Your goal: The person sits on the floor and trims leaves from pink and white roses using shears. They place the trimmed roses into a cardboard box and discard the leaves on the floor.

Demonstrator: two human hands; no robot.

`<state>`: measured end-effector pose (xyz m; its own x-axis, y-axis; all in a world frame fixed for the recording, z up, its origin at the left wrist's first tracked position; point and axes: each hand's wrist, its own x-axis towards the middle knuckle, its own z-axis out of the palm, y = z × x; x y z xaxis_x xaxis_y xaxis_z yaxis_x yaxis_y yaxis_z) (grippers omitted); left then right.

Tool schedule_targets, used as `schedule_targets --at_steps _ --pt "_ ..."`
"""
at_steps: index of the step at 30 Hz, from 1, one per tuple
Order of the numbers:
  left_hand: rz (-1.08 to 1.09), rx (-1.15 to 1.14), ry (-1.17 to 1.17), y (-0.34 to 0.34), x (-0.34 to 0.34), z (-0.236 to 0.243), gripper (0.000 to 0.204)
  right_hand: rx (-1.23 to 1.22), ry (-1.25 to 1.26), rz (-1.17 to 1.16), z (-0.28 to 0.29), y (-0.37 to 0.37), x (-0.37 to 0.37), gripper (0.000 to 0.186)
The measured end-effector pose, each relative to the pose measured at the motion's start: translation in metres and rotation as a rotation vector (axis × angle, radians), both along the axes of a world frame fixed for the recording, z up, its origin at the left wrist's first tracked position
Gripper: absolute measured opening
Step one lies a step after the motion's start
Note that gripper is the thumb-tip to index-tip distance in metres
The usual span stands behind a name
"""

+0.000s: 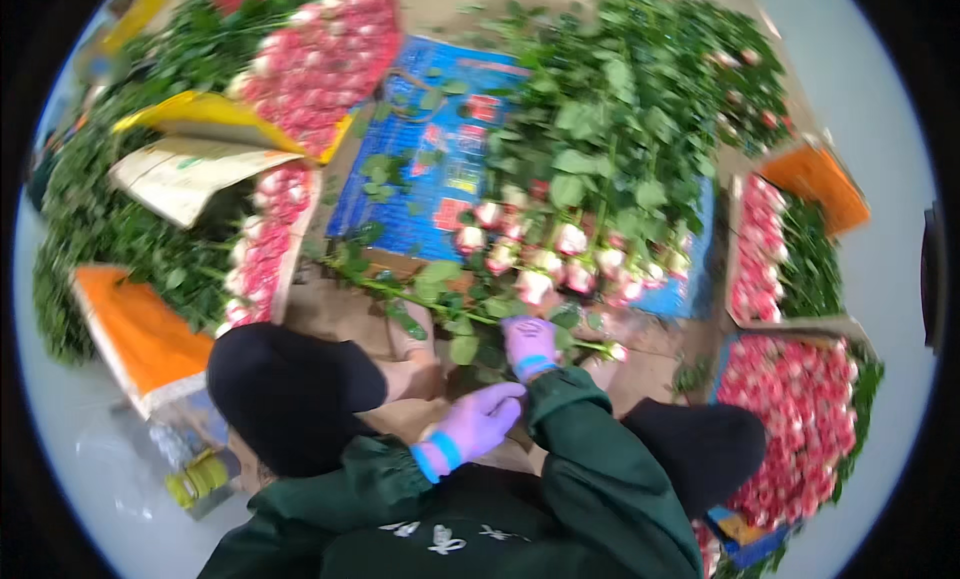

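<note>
My right hand [530,343], in a purple glove with a blue band at the wrist, is closed round the stem of a single rose [430,301]. Its leafy stem stretches out to the left, and its pale pink bloom shows just right of the hand. My left hand [474,425], gloved alike, hovers before my lap with fingers stretched toward my right wrist, holding nothing that I can see. Beyond the hands lies a loose pile of long-stemmed roses [572,241], white-and-pink blooms toward me and leaves pointing away. Beneath them is a blue printed sheet [400,194].
Bundles of pink roses [320,59] in cardboard wraps stand at the left, with a yellow-edged card flap [205,154] and an orange one [150,329]. More pink bundles [790,429] line the right side. A yellow-green roll-shaped object [200,479] lies at lower left.
</note>
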<state>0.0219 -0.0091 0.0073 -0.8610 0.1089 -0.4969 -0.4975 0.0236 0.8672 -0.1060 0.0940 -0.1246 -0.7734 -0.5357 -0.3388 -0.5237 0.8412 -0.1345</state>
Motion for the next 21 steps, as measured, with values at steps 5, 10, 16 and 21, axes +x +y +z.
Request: schedule_targets --at_steps 5,10,16,21 --pt "0.121 0.191 -0.163 0.000 -0.001 0.009 0.029 0.005 -0.048 -0.026 0.009 -0.007 -0.004 0.018" --pt "0.121 0.185 -0.239 0.005 -0.008 0.012 0.028 0.043 0.033 -0.086 0.008 -0.005 -0.003 0.016" --pt "0.091 0.142 -0.275 0.005 -0.006 0.001 0.029 0.041 0.045 -0.113 0.008 -0.007 -0.014 0.015" --pt "0.062 0.102 -0.296 0.006 -0.008 0.000 0.031 -0.001 -0.016 -0.263 -0.025 -0.012 -0.010 0.017"
